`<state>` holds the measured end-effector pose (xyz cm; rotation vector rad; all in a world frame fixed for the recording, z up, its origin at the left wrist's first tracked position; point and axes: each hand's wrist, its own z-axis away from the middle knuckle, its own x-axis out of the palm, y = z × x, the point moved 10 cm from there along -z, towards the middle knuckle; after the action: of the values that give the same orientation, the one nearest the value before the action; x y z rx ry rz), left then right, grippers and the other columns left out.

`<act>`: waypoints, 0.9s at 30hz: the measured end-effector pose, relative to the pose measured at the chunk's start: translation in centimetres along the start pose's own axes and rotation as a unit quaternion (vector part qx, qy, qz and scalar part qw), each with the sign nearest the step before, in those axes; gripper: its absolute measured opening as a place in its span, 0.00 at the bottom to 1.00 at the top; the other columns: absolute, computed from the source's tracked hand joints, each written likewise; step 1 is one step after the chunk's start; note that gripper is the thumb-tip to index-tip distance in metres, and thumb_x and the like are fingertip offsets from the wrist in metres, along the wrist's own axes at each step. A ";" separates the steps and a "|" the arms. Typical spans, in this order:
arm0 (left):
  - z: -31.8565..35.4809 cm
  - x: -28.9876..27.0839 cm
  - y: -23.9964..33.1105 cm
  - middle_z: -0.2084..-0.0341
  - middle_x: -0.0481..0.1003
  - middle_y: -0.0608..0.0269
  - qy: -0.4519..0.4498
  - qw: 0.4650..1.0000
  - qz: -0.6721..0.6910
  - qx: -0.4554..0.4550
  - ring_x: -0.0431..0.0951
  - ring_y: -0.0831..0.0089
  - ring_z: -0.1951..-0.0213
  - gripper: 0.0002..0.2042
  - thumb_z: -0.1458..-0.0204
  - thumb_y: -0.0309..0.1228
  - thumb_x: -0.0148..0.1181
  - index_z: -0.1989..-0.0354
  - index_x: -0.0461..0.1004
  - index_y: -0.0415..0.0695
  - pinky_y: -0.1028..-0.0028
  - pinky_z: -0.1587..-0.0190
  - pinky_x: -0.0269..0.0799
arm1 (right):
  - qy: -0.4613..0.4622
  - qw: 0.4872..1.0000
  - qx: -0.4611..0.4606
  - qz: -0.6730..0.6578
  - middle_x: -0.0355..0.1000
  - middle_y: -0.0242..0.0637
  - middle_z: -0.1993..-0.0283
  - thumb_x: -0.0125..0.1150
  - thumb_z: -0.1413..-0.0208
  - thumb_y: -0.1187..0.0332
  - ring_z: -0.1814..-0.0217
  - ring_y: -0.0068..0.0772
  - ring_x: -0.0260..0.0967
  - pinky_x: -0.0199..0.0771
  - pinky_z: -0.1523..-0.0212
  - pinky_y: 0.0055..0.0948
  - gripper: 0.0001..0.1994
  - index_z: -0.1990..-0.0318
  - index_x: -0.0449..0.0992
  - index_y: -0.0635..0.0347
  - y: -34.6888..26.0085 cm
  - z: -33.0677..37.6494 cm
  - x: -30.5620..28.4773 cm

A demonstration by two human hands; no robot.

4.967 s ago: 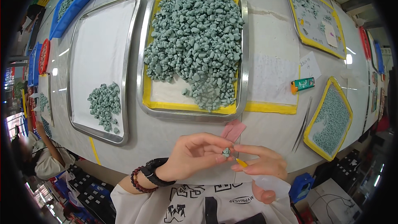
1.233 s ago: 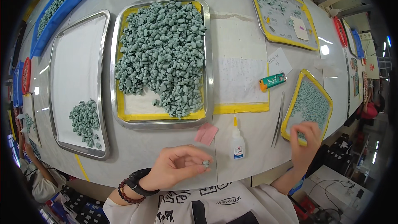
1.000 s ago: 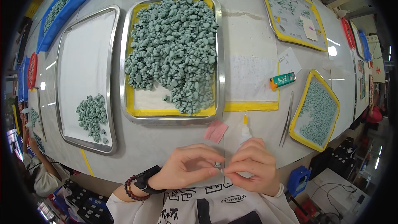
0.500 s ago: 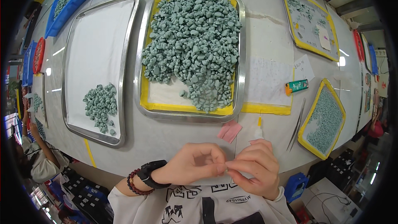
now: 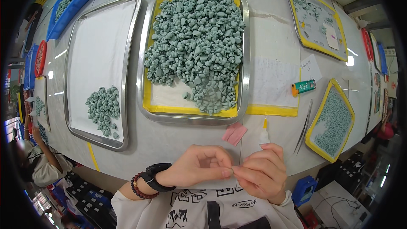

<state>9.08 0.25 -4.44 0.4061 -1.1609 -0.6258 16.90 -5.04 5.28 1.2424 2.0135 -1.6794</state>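
My left hand [image 5: 202, 167] and right hand [image 5: 263, 174] pinch a tiny piece [image 5: 232, 170], mostly hidden, between meeting fingertips at the desk's [image 5: 178, 138] near edge. I should press lightly, wrists steady, keeping my knuckles clear of the yellow-tipped bottle [image 5: 264, 136].

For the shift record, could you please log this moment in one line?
left hand: pinching | right hand: pinching, meeting left hand | between them: too hidden to tell | bottle: partly behind right hand | cloth: left of bottle
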 end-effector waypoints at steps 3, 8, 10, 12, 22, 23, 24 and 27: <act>0.2 0.1 -0.6 0.65 0.72 0.59 -0.029 0.998 0.038 -0.039 0.74 0.76 0.65 0.03 0.47 0.19 0.55 0.66 0.70 0.34 0.78 0.62 0.72 | -0.021 1.000 -0.006 -0.019 0.71 0.25 0.73 0.68 0.68 0.72 0.71 0.27 0.68 0.63 0.58 0.35 0.12 0.69 0.80 0.52 -0.1 -0.2 0.3; 0.5 1.3 -1.6 0.67 0.73 0.59 -0.089 0.983 0.076 -0.141 0.74 0.75 0.65 0.03 0.48 0.19 0.56 0.65 0.71 0.34 0.79 0.62 0.71 | -0.049 0.987 0.022 -0.152 0.71 0.25 0.73 0.70 0.67 0.72 0.71 0.27 0.67 0.63 0.58 0.35 0.12 0.69 0.81 0.52 0.8 -0.5 0.9; 0.5 1.2 -1.7 0.67 0.73 0.59 -0.085 0.984 0.071 -0.140 0.75 0.75 0.65 0.04 0.48 0.19 0.56 0.65 0.71 0.34 0.78 0.62 0.72 | -0.061 0.978 0.034 -0.195 0.71 0.24 0.73 0.71 0.68 0.72 0.72 0.26 0.66 0.63 0.59 0.36 0.12 0.70 0.81 0.52 1.2 -0.4 1.2; 0.4 1.0 -1.8 0.67 0.73 0.59 -0.076 0.986 0.061 -0.136 0.75 0.75 0.65 0.04 0.48 0.19 0.57 0.65 0.71 0.34 0.78 0.62 0.72 | -0.055 0.979 0.041 -0.192 0.71 0.24 0.73 0.71 0.68 0.73 0.72 0.26 0.66 0.63 0.59 0.36 0.12 0.70 0.81 0.52 1.4 -0.3 1.2; -0.3 -0.3 0.1 0.65 0.73 0.54 0.003 1.000 0.003 -0.029 0.75 0.75 0.66 0.05 0.46 0.21 0.55 0.64 0.74 0.32 0.76 0.61 0.73 | 0.039 0.999 -0.005 0.034 0.68 0.24 0.75 0.70 0.71 0.74 0.72 0.26 0.65 0.63 0.59 0.36 0.12 0.73 0.80 0.51 0.0 0.7 -0.2; -0.3 -0.3 0.2 0.64 0.73 0.54 0.006 1.000 0.004 -0.024 0.75 0.75 0.67 0.05 0.46 0.22 0.54 0.64 0.74 0.32 0.76 0.62 0.73 | 0.039 0.999 -0.004 0.034 0.68 0.24 0.75 0.70 0.71 0.74 0.72 0.26 0.65 0.63 0.59 0.36 0.12 0.73 0.80 0.51 0.1 0.7 -0.2; -0.3 -0.3 0.3 0.64 0.73 0.53 0.009 1.000 0.004 -0.018 0.75 0.75 0.67 0.06 0.46 0.22 0.54 0.64 0.75 0.33 0.76 0.62 0.73 | 0.039 0.999 0.001 0.026 0.68 0.24 0.74 0.70 0.71 0.74 0.72 0.26 0.65 0.63 0.58 0.36 0.12 0.73 0.80 0.51 0.2 0.7 -0.2; -0.2 -0.5 0.0 0.64 0.73 0.54 0.008 1.000 -0.001 -0.024 0.75 0.75 0.67 0.06 0.46 0.22 0.54 0.65 0.75 0.33 0.76 0.62 0.73 | 0.037 0.999 0.008 0.006 0.68 0.23 0.74 0.70 0.72 0.73 0.71 0.25 0.65 0.63 0.58 0.35 0.12 0.73 0.79 0.50 0.6 0.5 -0.1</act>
<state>9.14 0.59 -4.86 0.3714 -1.1284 -0.6488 17.28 -5.58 4.76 1.3385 2.0350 -1.6716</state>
